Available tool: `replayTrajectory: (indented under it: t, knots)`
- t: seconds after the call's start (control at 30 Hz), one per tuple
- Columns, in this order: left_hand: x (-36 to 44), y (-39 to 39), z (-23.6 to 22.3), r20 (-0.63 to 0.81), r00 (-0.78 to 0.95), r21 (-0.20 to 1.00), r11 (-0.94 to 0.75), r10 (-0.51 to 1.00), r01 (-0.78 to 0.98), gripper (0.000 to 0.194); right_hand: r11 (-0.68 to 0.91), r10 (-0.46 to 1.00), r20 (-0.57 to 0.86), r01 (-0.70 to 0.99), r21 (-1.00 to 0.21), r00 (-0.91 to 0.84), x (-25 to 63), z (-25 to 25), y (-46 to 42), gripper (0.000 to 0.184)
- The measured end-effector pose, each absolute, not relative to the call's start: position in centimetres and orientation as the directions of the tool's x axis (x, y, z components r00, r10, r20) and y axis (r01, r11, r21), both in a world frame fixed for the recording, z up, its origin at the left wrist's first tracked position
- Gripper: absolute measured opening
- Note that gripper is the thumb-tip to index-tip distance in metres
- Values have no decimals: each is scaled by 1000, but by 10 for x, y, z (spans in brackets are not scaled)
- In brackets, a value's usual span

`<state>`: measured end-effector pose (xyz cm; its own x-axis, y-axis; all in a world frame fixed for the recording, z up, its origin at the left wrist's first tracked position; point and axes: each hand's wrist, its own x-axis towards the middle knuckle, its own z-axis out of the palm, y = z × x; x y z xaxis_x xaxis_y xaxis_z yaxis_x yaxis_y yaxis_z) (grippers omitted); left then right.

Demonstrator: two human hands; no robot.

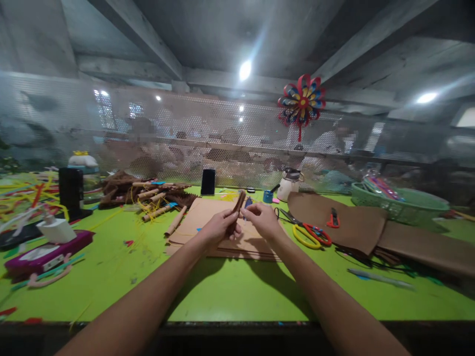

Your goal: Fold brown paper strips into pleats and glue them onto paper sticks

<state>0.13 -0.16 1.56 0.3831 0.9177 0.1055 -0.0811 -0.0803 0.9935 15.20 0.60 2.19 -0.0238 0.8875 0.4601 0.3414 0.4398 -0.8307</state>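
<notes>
My left hand (219,226) is closed round a narrow folded strip of dark brown paper (240,201), which stands nearly upright in the grip. My right hand (262,218) is just beside it, thumb and fingers pinched together; what they hold, if anything, is too small to make out. Under both hands lies a stack of light brown paper sheets (196,210) on the green table (222,291). A small dark blue object (248,201) shows behind the right fingertips, and its kind is unclear.
Scissors with yellow and red handles (307,236) and red-handled snippers (334,217) lie right, by brown paper (358,230). Rolled paper tubes (156,212) are left, near a purple power strip (48,257). Behind stand a phone (208,182), a jug (288,187) and a green basket (419,205).
</notes>
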Motion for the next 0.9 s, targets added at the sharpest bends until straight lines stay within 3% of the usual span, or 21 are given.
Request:
replayTrajectory:
  t: [0.1, 0.3, 0.57, 0.77, 0.9]
  knots:
    - [6, -8, 17, 136, 485, 990, -135, 864, -36, 33, 366, 926, 353, 95, -926, -134, 150, 18, 9, 31]
    - [9, -16, 20, 104, 494, 990, -137, 863, 33, 36, 264, 958, 283, -248, -932, -45, 145, 15, 14, 30]
    - [9, -17, 22, 50, 489, 994, -89, 871, 57, 31, 275, 953, 302, -339, -900, -28, 152, 12, 24, 30]
    - [8, -16, 23, -26, 448, 996, -14, 893, 85, 31, 265, 964, 249, -271, -925, 91, 157, 10, 25, 28]
    - [7, -11, 19, -13, 408, 997, -20, 913, 75, 32, 260, 964, 262, -313, -913, 37, 151, 7, 22, 35]
